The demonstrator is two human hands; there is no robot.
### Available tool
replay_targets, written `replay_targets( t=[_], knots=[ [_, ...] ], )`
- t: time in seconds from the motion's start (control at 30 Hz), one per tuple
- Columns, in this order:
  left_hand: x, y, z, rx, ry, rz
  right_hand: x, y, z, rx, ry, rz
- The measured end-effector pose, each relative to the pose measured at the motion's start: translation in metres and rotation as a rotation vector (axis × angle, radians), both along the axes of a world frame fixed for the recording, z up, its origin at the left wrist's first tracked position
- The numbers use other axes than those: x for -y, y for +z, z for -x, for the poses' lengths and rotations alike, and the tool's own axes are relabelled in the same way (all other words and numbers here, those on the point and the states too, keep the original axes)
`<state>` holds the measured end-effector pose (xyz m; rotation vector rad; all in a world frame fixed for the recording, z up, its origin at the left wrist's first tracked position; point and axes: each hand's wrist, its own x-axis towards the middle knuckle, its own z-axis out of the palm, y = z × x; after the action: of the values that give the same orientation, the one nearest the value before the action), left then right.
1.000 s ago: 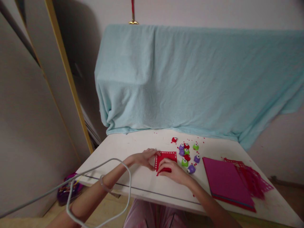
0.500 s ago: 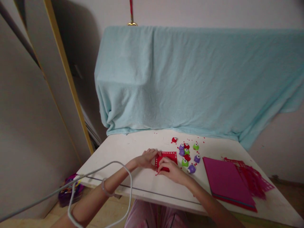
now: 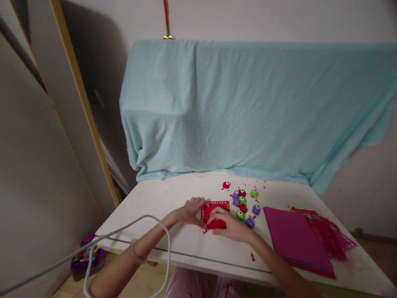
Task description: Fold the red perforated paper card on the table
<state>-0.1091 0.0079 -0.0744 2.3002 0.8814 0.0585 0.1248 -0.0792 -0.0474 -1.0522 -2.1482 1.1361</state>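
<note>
1. The left hand (image 3: 190, 212), half open, touches the red sheet (image 3: 211, 208), lower centre of the frame.
2. The right hand (image 3: 232, 227) curls over it; its hold cannot be told.
3. A green figure (image 3: 240, 215) sits rightward.

We see a pale wall (image 3: 248, 20) behind a light-blue cloth (image 3: 248, 107), which hangs in folds down to the back of a white table (image 3: 155, 198). At the cloth's top edge we find a gold-coloured ornament (image 3: 168, 37) on a red cord (image 3: 166, 16). Leftward we have a grey panel (image 3: 34, 165) with yellow trim (image 3: 78, 82); below, tan floor (image 3: 149, 277), dimly lit.
</note>
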Motion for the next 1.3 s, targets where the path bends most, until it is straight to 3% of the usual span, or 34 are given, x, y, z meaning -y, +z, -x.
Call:
replay_targets(
  t=[0.23,0.5,0.8,1.17,1.3],
  knots=[
    [0.002,-0.003,-0.003,-0.088,0.026,-0.051,-0.003,-0.014,0.004,0.025,-0.03,-0.085],
    [0.004,0.008,-0.003,-0.001,0.005,-0.013,0.006,-0.002,-0.016,0.049,0.001,0.0],
    [0.0,0.0,-0.003,-0.062,0.014,-0.014,0.006,-0.003,-0.015,0.062,-0.037,-0.043],
    [0.001,0.015,-0.004,-0.035,-0.004,0.008,0.027,0.002,-0.033,0.094,-0.091,-0.016],
    [0.018,0.023,-0.007,-0.079,0.037,-0.066,0.032,0.01,-0.034,0.051,-0.116,-0.025]
  ],
)
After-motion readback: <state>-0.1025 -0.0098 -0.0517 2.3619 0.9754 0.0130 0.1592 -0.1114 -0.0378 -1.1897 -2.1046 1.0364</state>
